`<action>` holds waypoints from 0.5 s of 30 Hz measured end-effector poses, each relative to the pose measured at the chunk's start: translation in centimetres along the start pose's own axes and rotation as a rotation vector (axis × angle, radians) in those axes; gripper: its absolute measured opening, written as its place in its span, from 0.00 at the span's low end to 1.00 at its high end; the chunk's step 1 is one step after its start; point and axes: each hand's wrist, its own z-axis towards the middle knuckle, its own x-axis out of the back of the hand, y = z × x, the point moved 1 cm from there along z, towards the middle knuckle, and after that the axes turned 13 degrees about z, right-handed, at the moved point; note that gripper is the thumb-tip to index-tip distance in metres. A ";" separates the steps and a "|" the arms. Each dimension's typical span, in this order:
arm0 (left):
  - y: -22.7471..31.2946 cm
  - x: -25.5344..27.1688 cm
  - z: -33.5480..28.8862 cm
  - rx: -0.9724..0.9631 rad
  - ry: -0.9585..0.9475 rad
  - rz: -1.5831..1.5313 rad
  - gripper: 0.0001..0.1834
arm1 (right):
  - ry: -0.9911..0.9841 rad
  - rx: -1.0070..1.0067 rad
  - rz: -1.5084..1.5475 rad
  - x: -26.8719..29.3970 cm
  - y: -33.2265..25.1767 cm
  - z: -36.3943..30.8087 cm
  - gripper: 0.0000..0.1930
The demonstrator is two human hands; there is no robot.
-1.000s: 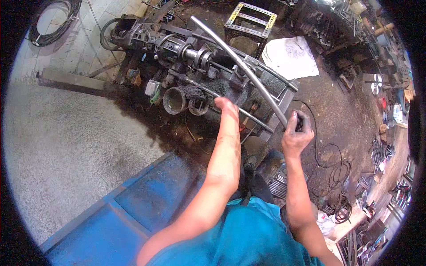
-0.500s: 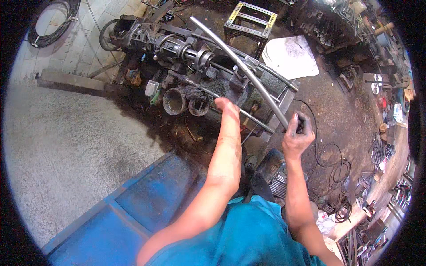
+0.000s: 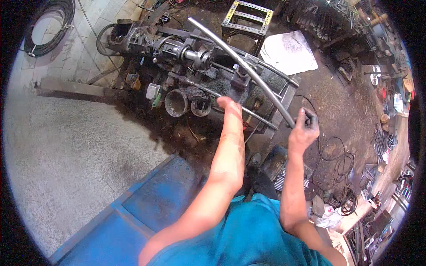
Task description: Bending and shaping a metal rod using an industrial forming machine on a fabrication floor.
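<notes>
A long, smooth grey metal pipe lies slantwise over the machine, its far end raised toward the upper left. At its near end is my right hand, with darkened fingers curled and the thumb up against the pipe. My left hand is at the machine's front rod, the thumb side showing. Its fingers are hidden, so its grip is unclear. Below the pipe stands the greasy machine, with round collars and parallel rods. Two open round cups sit on its near side, left of my left hand.
A blue metal surface lies at the lower left. Beyond the machine are a perforated metal stand and a stained white sheet. A black cable trails across the floor at right. A coiled hose lies at far left.
My right hand and the pipe's near end have shifted slightly right and toward me. My left hand stays at the same place on the machine. The whole view has shifted a little.
</notes>
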 end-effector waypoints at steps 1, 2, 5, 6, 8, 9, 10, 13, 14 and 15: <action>-0.1 0.0 0.0 0.022 -0.009 -0.010 0.27 | 0.005 -0.014 0.004 -0.1 -0.1 -0.1 0.05; 0.0 0.0 0.0 0.076 -0.040 -0.012 0.27 | 0.033 -0.187 0.127 -0.1 0.0 -0.2 0.05; 0.7 -0.1 -0.8 -0.004 -0.210 -0.035 0.26 | 0.079 -0.493 0.334 0.1 -0.3 0.0 0.04; 0.6 -0.1 -1.3 0.089 -0.061 0.022 0.25 | 0.067 -0.633 0.422 0.2 -0.3 0.1 0.05; 0.8 -0.3 -2.5 0.062 0.020 -0.002 0.24 | 0.062 -0.787 0.528 0.3 -0.4 0.1 0.05; 1.1 -0.6 -2.9 0.040 0.022 0.016 0.23 | 0.078 -0.788 0.508 0.3 -0.4 0.3 0.05; 1.3 -0.7 -3.3 0.000 -0.006 -0.020 0.23 | 0.111 -0.738 0.500 0.2 -0.4 0.3 0.05; 1.6 -0.8 -3.7 0.058 0.069 0.084 0.22 | 0.243 -0.626 0.488 0.0 -0.3 0.1 0.05; 1.7 -0.7 -3.6 0.065 0.078 0.096 0.21 | 0.285 -0.621 0.532 0.0 -0.2 0.0 0.05; 1.6 -0.7 -3.4 0.072 0.083 0.106 0.21 | 0.335 -0.604 0.578 0.0 -0.2 0.0 0.05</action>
